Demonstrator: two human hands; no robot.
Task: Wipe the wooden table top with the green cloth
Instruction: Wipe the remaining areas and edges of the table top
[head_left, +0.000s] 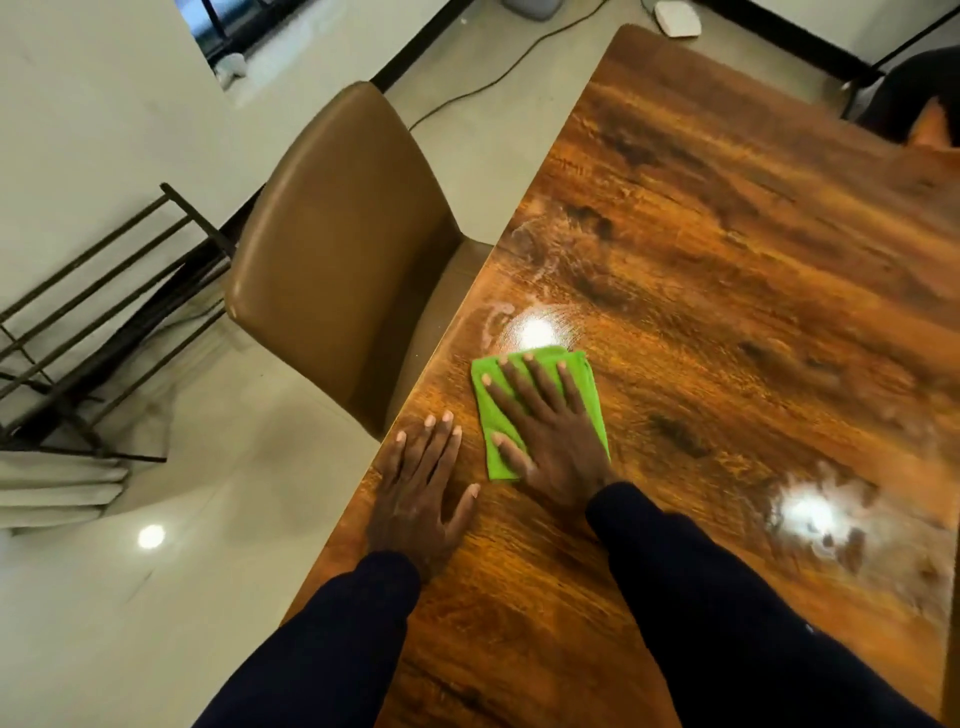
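Now the right hand (550, 441), fingers spread flat, presses the folded green cloth (540, 410) near the wooden table top's (727, 291) left edge beside the flat, empty left hand (415, 499); overlapping strokes should clear the whitish smears (519, 322) beyond.

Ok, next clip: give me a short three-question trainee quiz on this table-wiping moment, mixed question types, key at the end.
1. True or false: the right hand lies flat, fingers spread, on the green cloth.
2. Multiple choice: where is the left hand? A) on the cloth; B) palm down on the bare wooden table top near its edge; C) gripping the tan chair.
3. Short answer: what shows on the wood just beyond the cloth, by the light glare?

Key
1. True.
2. B.
3. Whitish smear marks.
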